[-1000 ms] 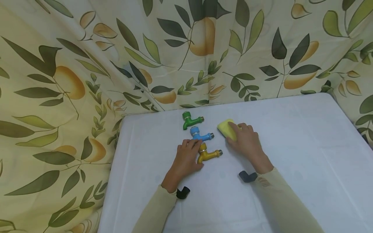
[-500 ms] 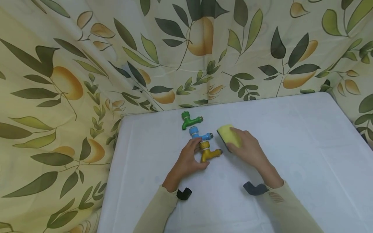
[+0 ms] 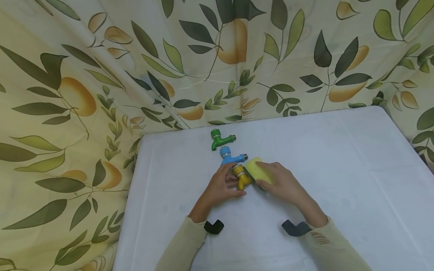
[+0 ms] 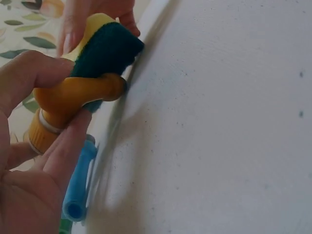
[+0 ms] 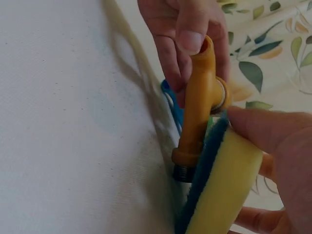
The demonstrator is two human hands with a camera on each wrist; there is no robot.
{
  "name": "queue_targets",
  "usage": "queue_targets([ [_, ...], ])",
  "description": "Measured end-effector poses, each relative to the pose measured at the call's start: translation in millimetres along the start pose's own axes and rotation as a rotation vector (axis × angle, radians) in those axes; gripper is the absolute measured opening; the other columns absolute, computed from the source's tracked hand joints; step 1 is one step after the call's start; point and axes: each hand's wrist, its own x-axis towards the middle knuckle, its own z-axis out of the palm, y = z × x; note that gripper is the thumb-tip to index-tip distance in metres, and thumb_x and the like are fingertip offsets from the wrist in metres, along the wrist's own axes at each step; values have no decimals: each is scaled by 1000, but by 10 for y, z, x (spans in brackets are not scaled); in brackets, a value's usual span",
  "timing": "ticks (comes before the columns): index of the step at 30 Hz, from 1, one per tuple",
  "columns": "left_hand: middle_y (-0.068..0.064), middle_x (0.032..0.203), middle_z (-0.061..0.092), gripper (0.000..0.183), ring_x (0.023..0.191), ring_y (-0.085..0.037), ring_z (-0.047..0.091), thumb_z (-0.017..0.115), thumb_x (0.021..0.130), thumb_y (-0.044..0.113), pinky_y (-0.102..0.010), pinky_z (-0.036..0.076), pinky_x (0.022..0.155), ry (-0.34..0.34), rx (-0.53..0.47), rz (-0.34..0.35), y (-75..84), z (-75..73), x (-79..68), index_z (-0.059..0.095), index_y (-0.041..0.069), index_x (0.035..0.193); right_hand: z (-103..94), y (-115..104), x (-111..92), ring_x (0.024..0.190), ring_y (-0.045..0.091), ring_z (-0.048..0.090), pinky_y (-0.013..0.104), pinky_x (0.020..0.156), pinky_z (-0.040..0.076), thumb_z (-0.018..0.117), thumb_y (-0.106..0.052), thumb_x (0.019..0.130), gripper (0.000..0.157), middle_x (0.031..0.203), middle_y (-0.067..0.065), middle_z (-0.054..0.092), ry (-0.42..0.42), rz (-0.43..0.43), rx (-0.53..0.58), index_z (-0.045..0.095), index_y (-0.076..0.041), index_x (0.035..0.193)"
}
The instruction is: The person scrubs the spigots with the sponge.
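Note:
My left hand (image 3: 218, 185) grips a yellow tap (image 3: 242, 177) between thumb and fingers, and the left wrist view shows it lifted off the table. My right hand (image 3: 285, 184) pinches a yellow sponge (image 3: 259, 170) with a dark green scouring side (image 4: 107, 51). That scouring side lies against the tap's body, near its threaded end (image 5: 183, 173) in the right wrist view. Just behind the left hand's fingers lies a blue tap (image 3: 232, 156), partly hidden by them. Beyond it, toward the far edge, lies a green tap (image 3: 222, 139).
A white-covered table (image 3: 339, 169) carries everything. Patterned curtain cloth (image 3: 210, 64) with leaves and fruit hangs along its far and left sides. Black curved pieces (image 3: 214, 227) stick out at both wrists.
My left hand has raised the yellow tap and tilted it. My right hand has brought the sponge left and nearer, from beside the blue tap onto the yellow one.

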Motion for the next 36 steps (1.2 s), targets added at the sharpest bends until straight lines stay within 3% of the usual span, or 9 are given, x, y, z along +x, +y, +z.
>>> queue_targets([
  [5,-12,140,54,96,113,-19,70,89,77,10,-24,59,92,15,21,59,-33,-13,0,33,12,156,59,3,-5,103,27,59,36,77,46,70,-48,95,66,132,19,59,55,0,-16,52,-15,149],
  [12,-7,138,62,92,117,-23,67,91,73,14,-37,57,101,179,115,220,-18,-31,-8,42,17,150,-29,-125,-73,109,34,58,49,82,51,67,-35,99,51,133,18,54,339,42,38,57,-17,145],
  [17,-4,146,57,92,129,-24,59,91,71,20,-51,52,106,244,151,313,112,-29,-29,44,16,150,-108,-290,-160,109,32,58,46,76,53,80,-26,87,55,131,15,57,424,-128,-24,64,-19,138],
  [21,-3,148,57,94,132,-23,57,92,69,21,-56,51,106,276,184,357,210,-19,-64,45,17,150,-149,-369,-173,106,30,56,43,74,53,85,-23,82,55,126,15,58,531,-200,-87,67,-18,134],
  [27,-1,147,56,96,134,-20,55,92,68,18,-55,52,104,297,203,414,304,-7,-94,43,20,151,-188,-477,-203,104,31,58,44,71,56,82,-31,80,54,119,16,63,533,-382,-167,70,-17,131],
  [31,-1,148,56,96,133,-20,55,92,68,18,-51,52,106,304,222,450,354,-8,-107,43,19,151,-217,-520,-200,105,31,57,44,68,55,81,-31,81,53,119,17,62,571,-388,-157,69,-16,131],
  [36,-1,148,56,96,134,-20,55,91,69,19,-48,50,109,305,238,464,384,-3,-114,42,19,151,-230,-565,-223,105,30,58,45,71,58,69,-47,93,47,119,16,63,522,-481,-157,70,-18,129],
])
